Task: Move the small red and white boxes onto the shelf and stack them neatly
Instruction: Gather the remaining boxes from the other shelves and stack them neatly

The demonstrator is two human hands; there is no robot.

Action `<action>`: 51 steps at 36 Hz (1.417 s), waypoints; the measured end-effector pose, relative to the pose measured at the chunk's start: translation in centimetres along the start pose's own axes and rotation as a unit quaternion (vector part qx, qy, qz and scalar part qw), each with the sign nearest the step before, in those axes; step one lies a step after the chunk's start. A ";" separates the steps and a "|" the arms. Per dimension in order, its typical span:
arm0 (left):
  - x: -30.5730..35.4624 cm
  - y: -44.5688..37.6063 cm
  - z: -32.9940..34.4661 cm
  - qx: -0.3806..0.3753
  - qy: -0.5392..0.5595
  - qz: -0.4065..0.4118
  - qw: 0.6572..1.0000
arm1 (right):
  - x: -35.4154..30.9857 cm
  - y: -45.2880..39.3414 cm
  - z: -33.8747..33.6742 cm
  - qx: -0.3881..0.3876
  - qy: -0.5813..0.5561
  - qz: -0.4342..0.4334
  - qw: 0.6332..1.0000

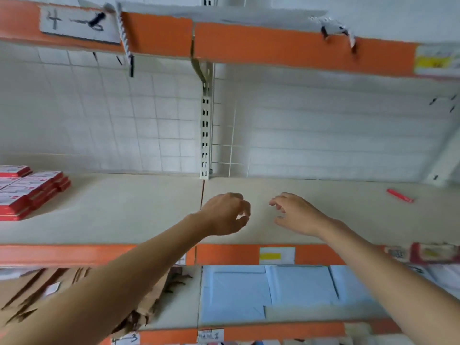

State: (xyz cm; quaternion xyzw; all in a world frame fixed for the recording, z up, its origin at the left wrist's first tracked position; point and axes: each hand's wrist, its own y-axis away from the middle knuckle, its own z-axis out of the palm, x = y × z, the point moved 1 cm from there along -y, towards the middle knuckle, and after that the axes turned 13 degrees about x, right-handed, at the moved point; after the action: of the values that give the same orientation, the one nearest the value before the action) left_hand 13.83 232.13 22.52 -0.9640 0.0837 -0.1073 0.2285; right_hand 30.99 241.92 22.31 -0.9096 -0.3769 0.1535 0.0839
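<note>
White gridded panelling backs a shop rack whose pale cream shelf board (124, 210) runs across the middle of the view, edged in front by an orange price strip (62, 253). A slotted white metal upright (205, 135) rises from the back of this board and serves as the landmark: everything below is placed against it.

Far to the left of the upright, at the picture's edge, sit the small red and white boxes (29, 190) — flat cartons stacked in several layers on the board, white tops up and red sides showing, partly cut off by the frame. Well to the right of the upright, near the back of the board, lies a single slim red stick-shaped item (400, 195), alone and flat.

Just in front of the upright and slightly to its right, both bare arms reach over the board. The left hand (224, 215) has its fingers loosely curled with thumb and fingertips near each other, and nothing is between them. The right hand (296, 215), beside it and apart from it, has fingers spread and slightly bent — also holding nothing. Whether either hand touches the board cannot be told.

Below the upright, on the next shelf down, lie light blue flat packets (249, 292), and left of them brown paper bags (32, 292). Above, a white handwritten label (77, 23) hangs on another orange strip.
</note>
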 end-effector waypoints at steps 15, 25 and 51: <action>8.7 -15.1 10.6 -0.081 0.033 0.088 0.992 | 18.2 2.0 -4.0 0.002 0.113 0.046 0.992; 13.9 -24.3 16.1 -0.098 0.048 0.125 0.986 | 30.4 1.0 -8.2 0.049 0.074 0.184 0.979; 21.1 -26.8 20.8 -0.101 0.030 -0.054 0.993 | 44.3 -2.9 -4.5 0.037 0.033 0.233 0.971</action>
State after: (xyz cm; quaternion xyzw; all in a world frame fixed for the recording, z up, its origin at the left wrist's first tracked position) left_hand 42.20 260.08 20.23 -0.9816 0.0486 -0.1395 0.1214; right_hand 60.29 275.31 17.73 -0.9731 -0.1456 0.1530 0.0916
